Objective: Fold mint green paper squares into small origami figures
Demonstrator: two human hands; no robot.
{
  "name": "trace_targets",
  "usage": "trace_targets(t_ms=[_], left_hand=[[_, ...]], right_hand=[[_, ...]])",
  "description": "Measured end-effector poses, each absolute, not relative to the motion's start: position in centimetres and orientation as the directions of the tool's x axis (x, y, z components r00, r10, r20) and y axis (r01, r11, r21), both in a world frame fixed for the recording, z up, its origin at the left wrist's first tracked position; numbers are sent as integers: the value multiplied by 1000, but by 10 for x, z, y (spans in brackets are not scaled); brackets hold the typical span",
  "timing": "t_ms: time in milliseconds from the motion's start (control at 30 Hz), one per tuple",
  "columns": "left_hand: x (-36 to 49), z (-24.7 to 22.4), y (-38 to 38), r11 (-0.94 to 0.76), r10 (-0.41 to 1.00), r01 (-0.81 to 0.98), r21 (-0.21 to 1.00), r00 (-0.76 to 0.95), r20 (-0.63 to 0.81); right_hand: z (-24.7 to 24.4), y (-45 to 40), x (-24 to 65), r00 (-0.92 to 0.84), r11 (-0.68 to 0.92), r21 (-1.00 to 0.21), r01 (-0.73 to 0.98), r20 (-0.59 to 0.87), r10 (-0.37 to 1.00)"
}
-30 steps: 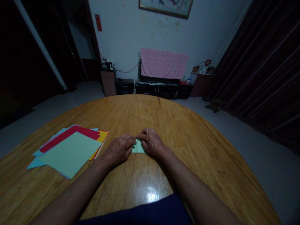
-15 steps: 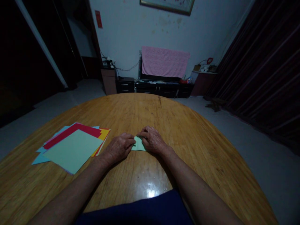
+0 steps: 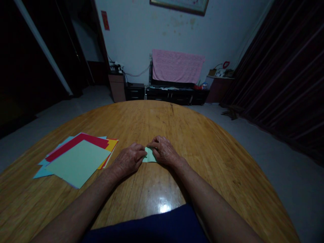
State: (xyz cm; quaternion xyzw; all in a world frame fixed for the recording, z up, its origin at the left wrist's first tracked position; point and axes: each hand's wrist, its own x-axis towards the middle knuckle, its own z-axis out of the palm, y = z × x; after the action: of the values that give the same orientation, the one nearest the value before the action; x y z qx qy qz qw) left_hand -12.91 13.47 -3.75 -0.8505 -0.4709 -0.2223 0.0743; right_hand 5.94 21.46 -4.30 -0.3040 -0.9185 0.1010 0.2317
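A small folded piece of pale green paper (image 3: 150, 156) lies on the wooden table between my hands. My left hand (image 3: 130, 157) is closed on its left edge, thumb and fingers pinched together. From the other side my right hand (image 3: 163, 151) grips the paper near its top and right edges, with fingers curled. A vertical crease shows down the visible part. Both hands cover the paper's sides, so its full outline is hidden.
A fanned stack of coloured paper, with a pale green sheet (image 3: 79, 164) on top and a red sheet (image 3: 60, 150) beneath, lies left of my left forearm. The round wooden table (image 3: 215, 168) curves away ahead. Beyond it stands a low black cabinet (image 3: 174, 98) with a pink cloth (image 3: 177, 66) above.
Almost nothing differs. Both hands keep their places on the folded green paper, and the view has shifted very slightly.
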Motion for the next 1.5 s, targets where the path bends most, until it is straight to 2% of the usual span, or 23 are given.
trace_targets(t_ms=[833, 1000, 1200, 1500], left_hand=[[-127, -33, 133, -554, 797, 823, 123, 482, 364], [-125, -29, 130, -544, 811, 831, 122, 482, 332], [-125, -29, 128, -545, 809, 832, 105, 488, 329], [-123, -29, 127, -528, 828, 843, 104, 483, 283]], right_hand=[[-42, 215, 59, -695, 775, -335, 536, 347, 630], [-41, 209, 52, -622, 722, -384, 576, 366, 692], [-39, 201, 36, -442, 561, -468, 682, 347, 827], [-41, 196, 33, -418, 538, -431, 724, 345, 840]])
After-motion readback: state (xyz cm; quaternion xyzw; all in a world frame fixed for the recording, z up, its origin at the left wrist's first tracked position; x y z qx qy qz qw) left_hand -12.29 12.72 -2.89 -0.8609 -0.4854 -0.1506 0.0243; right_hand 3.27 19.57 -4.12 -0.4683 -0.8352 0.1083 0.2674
